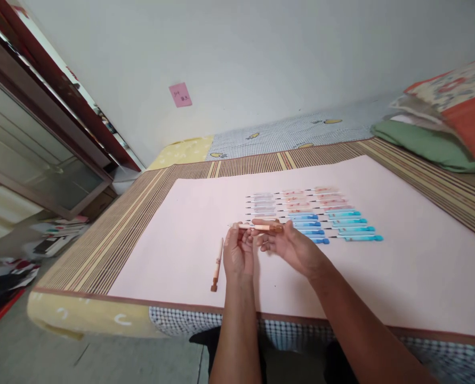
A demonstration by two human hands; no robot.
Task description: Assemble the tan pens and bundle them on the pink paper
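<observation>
Both hands hold a slim pen (263,227) level above the pale pink sheet (173,240); it has a white front, a peach barrel and a brown end. My left hand (237,253) pinches the white front part, its fine tip pointing left. Around the brown end close the fingers and thumb of my right hand (295,250). A similar peach pen (217,264) with a brown end lies on the sheet just left of my left wrist. Beyond my hands, several pens lie in rows: clear-grey pens (263,202), orange-pink pens (295,200), blue pens (311,232) and turquoise pens (357,230).
The sheet lies on a striped mat (101,234) over a bed. Folded green cloth (425,141) and an orange patterned cushion (469,106) are piled at the back right. A pink note (180,95) is on the wall. A glass-fronted cabinet (33,128) stands left.
</observation>
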